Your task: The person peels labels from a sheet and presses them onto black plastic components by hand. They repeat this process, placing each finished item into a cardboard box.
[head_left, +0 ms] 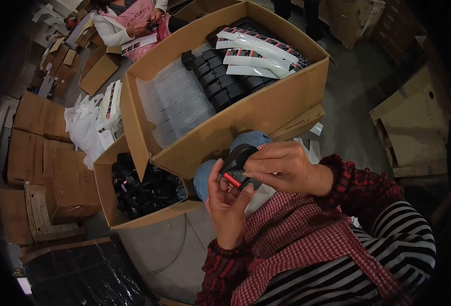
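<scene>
In front of my lap, my left hand [229, 206] is wrapped round a small black part [234, 164] from below, thumb and fingers on its sides. A black label with a red strip [235, 177] lies on the part's face. My right hand [288, 167] meets the part from the right, its thumb and forefinger pinched together at the label's upper edge. Just beyond my hands stands a large open carton [256, 107] with rows of black parts [220, 81], clear plastic trays [174, 102] and sheets of labels [256, 51] on top.
A lower carton [159, 215] at the left holds a heap of small black parts [138, 188]. White backing scraps [90, 127] lie behind it. Another person [128, 23] sits at the upper left. Stacked brown boxes [62, 173] stand at the left, a wooden crate [414, 122] at the right.
</scene>
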